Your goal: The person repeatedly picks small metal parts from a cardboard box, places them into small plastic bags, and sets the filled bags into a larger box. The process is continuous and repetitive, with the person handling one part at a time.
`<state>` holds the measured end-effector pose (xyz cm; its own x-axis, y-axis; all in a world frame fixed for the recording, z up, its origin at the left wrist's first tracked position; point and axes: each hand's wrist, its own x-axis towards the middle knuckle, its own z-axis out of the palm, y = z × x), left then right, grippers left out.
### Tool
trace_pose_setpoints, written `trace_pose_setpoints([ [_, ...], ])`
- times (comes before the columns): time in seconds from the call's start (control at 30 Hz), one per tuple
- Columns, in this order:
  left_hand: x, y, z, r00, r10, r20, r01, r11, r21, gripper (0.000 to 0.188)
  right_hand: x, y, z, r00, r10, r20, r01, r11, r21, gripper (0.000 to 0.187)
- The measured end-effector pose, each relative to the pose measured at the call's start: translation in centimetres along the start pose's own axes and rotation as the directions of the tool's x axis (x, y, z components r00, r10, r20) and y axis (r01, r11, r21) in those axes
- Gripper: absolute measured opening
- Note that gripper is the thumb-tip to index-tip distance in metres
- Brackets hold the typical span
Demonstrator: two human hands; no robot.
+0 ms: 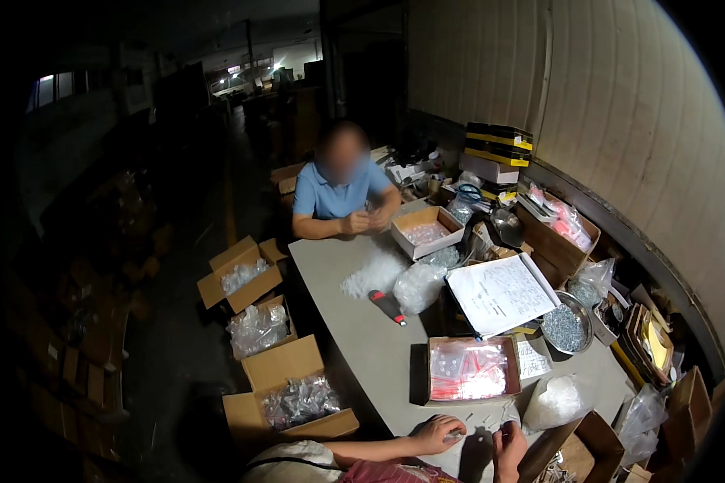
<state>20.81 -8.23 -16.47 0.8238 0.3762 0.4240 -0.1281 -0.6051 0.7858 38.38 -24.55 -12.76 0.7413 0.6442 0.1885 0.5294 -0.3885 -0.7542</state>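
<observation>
At the near edge of the table (322, 274), my left hand (438, 435) is curled, with something small and pale at its fingertips that I cannot make out. A short way to its right, my right hand (509, 445) has its fingers drawn together; whatever they hold, if anything, is too small to tell. Just beyond both hands lie several small pale pieces (482, 419) on the tabletop. Past them stands an open carton of clear zip bags with red edges (470, 366). A clear bag of white parts (557, 402) sits right of my right hand.
Open cartons of bagged parts (302, 400) stand along the table's left side. A clipboard with paper (503, 294), a metal bowl of small metal parts (566, 326) and a red-black tool (387, 307) lie farther off. Across the table a person in a blue shirt (342, 193) works with both hands.
</observation>
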Motion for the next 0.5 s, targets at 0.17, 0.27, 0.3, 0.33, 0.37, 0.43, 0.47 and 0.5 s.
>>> trace_pose_setpoints([
  [0.17, 0.0, -0.6, 1.0, 0.999, 0.044, 0.013, -0.044, 0.999, -0.006, 0.022, -1.9, -1.8, 1.5, 0.979, -0.201, -0.036, 0.204, 0.951, 0.234, 0.014],
  [0.27, -0.1, -0.6, 1.5, 1.0, 0.027, 0.009, -0.026, 0.995, -0.101, 0.024, -2.6, -7.1, 0.3, 0.925, -0.13, 0.357, 0.151, 0.988, -0.029, 0.021],
  [0.3, -0.4, -0.7, 1.4, 1.0, -0.008, 0.009, 0.009, 0.989, -0.144, 0.026, -2.9, -9.3, -0.7, 0.859, -0.123, 0.496, 0.125, 0.992, 0.029, 0.037],
  [0.33, -0.8, 0.0, 1.5, 0.995, -0.101, 0.018, 0.102, 0.97, -0.222, 0.033, -3.2, -9.8, -0.7, 0.85, -0.31, 0.425, 0.303, 0.949, 0.086, 0.036],
  [0.37, -0.8, 0.2, 1.2, 0.986, -0.135, 0.098, 0.155, 0.959, -0.236, 0.035, -3.3, -9.9, -0.7, 0.845, -0.311, 0.434, 0.325, 0.945, 0.043, 0.035],
  [0.43, -0.2, 0.5, 0.2, 0.952, -0.205, 0.229, 0.261, 0.933, -0.25, 0.04, -3.0, -10.0, -0.7, 0.82, -0.329, 0.468, 0.39, 0.92, -0.037, 0.035],
  [0.47, -0.4, 0.5, 0.4, 0.964, -0.166, 0.208, 0.207, 0.958, -0.197, 0.039, -3.3, -9.6, -0.6, 0.835, -0.334, 0.436, 0.386, 0.922, -0.033, 0.032],
  [0.5, -0.7, 0.5, 1.2, 0.976, -0.133, 0.175, 0.159, 0.977, -0.144, 0.039, -3.4, -8.5, -0.5, 0.827, -0.361, 0.431, 0.412, 0.91, -0.03, 0.032],
])
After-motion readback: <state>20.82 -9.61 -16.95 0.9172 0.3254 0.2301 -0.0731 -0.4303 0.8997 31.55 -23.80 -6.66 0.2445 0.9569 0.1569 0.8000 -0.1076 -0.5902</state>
